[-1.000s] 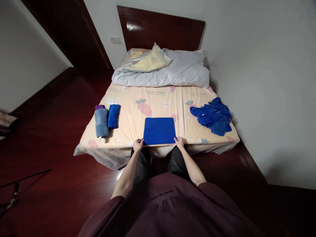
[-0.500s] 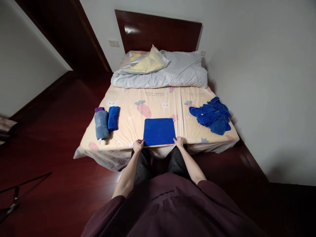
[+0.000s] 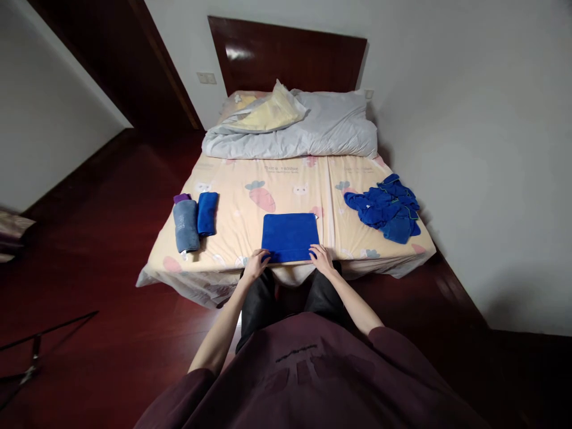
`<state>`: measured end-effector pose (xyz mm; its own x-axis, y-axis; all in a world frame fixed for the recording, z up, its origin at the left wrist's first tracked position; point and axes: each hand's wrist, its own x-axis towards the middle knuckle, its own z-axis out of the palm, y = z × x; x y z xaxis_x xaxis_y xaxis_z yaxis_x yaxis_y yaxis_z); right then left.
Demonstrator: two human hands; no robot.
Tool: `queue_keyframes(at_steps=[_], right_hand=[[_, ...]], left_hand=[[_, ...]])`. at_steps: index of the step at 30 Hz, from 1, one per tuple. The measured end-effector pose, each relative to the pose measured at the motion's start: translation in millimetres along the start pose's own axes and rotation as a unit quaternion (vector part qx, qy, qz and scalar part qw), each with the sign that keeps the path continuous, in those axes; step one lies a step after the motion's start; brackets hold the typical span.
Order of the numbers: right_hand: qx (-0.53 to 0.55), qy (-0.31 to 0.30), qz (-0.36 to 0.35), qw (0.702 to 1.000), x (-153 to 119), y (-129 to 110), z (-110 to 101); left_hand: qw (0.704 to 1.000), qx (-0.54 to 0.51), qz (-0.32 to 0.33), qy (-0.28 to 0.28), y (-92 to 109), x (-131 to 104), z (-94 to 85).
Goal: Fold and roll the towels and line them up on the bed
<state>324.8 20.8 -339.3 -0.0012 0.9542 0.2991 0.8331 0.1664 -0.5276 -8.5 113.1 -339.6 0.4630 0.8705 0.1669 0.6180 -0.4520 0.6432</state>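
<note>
The bed (image 3: 286, 179) is positioned with its dark, glossy wooden headboard (image 3: 286, 56) against a pale, plain wall (image 3: 447, 149), which carries one switch plate (image 3: 206, 78) to the left of the headboard and a smaller plate (image 3: 369, 94) to its right. A peach sheet (image 3: 290, 199) printed with carrots and rabbit faces covers the mattress, and a pale grey quilt (image 3: 286, 143) lies bunched at the head end. The floor (image 3: 111, 238) is dark red and reflective, a dark wooden door (image 3: 120, 65) stands at far left, and the lighting is uneven, with the lower right corner in deep shadow.
</note>
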Motion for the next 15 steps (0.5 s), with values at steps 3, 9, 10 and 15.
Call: queue_keyframes(at_steps=[3,9,10,15], right_hand=[[-0.033,-0.075,-0.037,0.996,-5.2,-1.2,8.0],[-0.074,-0.109,-0.010,0.991,-14.1,15.1,14.7],[-0.075,-0.111,-0.006,0.991,-13.5,16.3,15.0],[-0.080,-0.111,0.035,0.990,-0.4,12.6,19.7]], left_hand=[[0.997,0.040,0.004,-0.066,0.5,0.7,16.1],[0.984,0.137,-0.019,-0.116,-4.0,0.4,32.3],[0.982,0.147,-0.017,-0.119,-3.1,0.5,32.0],[0.980,0.150,-0.041,-0.121,9.9,7.0,29.8]])
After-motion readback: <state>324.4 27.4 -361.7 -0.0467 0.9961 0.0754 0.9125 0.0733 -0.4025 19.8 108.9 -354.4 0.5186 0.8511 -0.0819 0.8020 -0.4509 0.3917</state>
